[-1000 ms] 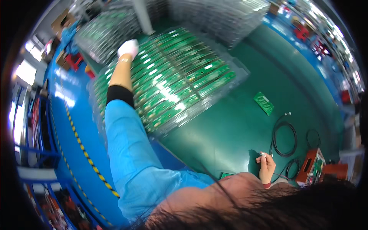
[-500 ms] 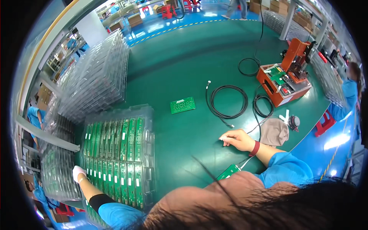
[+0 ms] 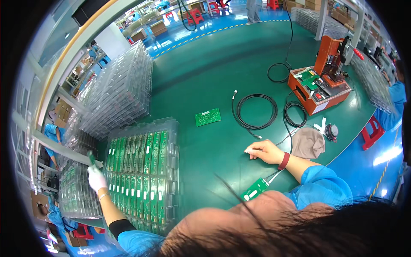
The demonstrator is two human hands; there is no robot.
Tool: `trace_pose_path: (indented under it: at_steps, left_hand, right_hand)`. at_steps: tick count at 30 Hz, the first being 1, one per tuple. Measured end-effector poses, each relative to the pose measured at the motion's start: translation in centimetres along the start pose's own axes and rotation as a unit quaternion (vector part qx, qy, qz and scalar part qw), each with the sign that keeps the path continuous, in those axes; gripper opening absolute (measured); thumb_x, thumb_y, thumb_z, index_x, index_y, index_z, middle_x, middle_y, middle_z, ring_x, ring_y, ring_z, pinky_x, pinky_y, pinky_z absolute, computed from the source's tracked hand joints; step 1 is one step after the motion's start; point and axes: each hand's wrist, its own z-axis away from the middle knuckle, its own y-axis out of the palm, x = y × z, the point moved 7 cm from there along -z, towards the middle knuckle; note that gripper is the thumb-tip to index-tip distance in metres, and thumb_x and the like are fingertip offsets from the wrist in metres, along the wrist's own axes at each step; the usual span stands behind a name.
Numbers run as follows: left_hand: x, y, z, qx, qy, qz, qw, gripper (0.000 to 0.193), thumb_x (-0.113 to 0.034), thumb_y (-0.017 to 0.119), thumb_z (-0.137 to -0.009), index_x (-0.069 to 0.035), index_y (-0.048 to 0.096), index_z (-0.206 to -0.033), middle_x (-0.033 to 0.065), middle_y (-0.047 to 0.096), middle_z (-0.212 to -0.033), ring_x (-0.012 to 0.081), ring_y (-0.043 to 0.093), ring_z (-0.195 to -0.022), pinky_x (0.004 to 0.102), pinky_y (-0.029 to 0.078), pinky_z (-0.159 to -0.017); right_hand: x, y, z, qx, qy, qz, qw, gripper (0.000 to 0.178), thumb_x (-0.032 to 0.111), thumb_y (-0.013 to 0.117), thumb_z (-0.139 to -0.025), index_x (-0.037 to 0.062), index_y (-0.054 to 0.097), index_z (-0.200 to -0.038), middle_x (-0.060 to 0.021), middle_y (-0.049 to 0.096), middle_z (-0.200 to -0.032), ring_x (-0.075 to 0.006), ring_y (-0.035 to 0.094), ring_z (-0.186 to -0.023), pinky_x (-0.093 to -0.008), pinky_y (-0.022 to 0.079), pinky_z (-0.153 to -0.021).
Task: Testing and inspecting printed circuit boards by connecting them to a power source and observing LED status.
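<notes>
The green circuit board (image 3: 91,157) sits pinched at its lower end in the gloved left hand (image 3: 96,178), held upright just left of the clear tray (image 3: 171,128) of boards. It looks thin, stiff and light — a thing to take by its bare edges, since the faces carry small parts that could be knocked or soiled, and a flat pull might flex it. The tray holds two banks of like boards standing in slots; I count about eight in each, though the curve of the view makes that unsure.

The right hand (image 3: 263,150) rests on the green table (image 3: 205,73), fingers curled loosely with the tips down on the surface; whether it grips the thin wire beside it I cannot tell.

Further out — one loose green board (image 3: 208,117) lying flat, one more board (image 3: 255,189) near the right forearm, two coils of black cable (image 3: 254,111), one orange press fixture (image 3: 322,83), one grey cloth (image 3: 309,142), and several stacks of empty clear trays (image 3: 120,92) at the left.
</notes>
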Motion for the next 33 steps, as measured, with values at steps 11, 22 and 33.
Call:
trace_pose_path:
  at_steps: [11, 22, 33]
  left_hand:
    - [-36.9, -0.8, 16.1, 0.195, 0.393, 0.005, 0.899, 0.023, -0.017, 0.058, -0.083, -0.005, 0.06, -0.102, 0.0128, 0.056, -0.108, 0.0262, 0.06, -0.078, 0.0349, 0.05, -0.061]
    - [-45.6, 4.0, 24.6, 0.299, 0.277, 0.341, 0.847, 0.034, -0.018, 0.05, -0.094, -0.004, 0.053, -0.124, 0.0096, 0.065, -0.079, 0.0189, 0.061, -0.064, 0.029, 0.048, -0.061]
    - [-44.7, 7.5, 27.0, 0.545, -0.022, 0.659, 0.518, 0.044, -0.02, 0.053, -0.096, -0.002, 0.048, -0.136, 0.0093, 0.062, -0.079, 0.0121, 0.054, -0.061, 0.0229, 0.044, -0.054]
  right_hand:
    - [1.8, -0.3, 1.2, 0.007, -0.084, 0.072, 0.994, 0.017, 0.014, 0.059, -0.094, 0.0059, 0.072, -0.102, -0.004, 0.07, -0.083, -0.0119, 0.061, -0.067, -0.0217, 0.047, -0.061]
    - [-0.3, -2.1, -0.3, -0.086, -0.028, -0.262, 0.961, 0.026, 0.017, 0.056, -0.097, -0.0028, 0.066, -0.11, -0.0086, 0.065, -0.108, -0.0165, 0.062, -0.092, -0.026, 0.052, -0.082]
    - [-0.8, -3.8, -0.8, -0.138, -0.023, -0.295, 0.945, 0.026, 0.017, 0.057, -0.097, -0.0003, 0.064, -0.115, -0.009, 0.066, -0.106, -0.0151, 0.062, -0.091, -0.0256, 0.052, -0.082]
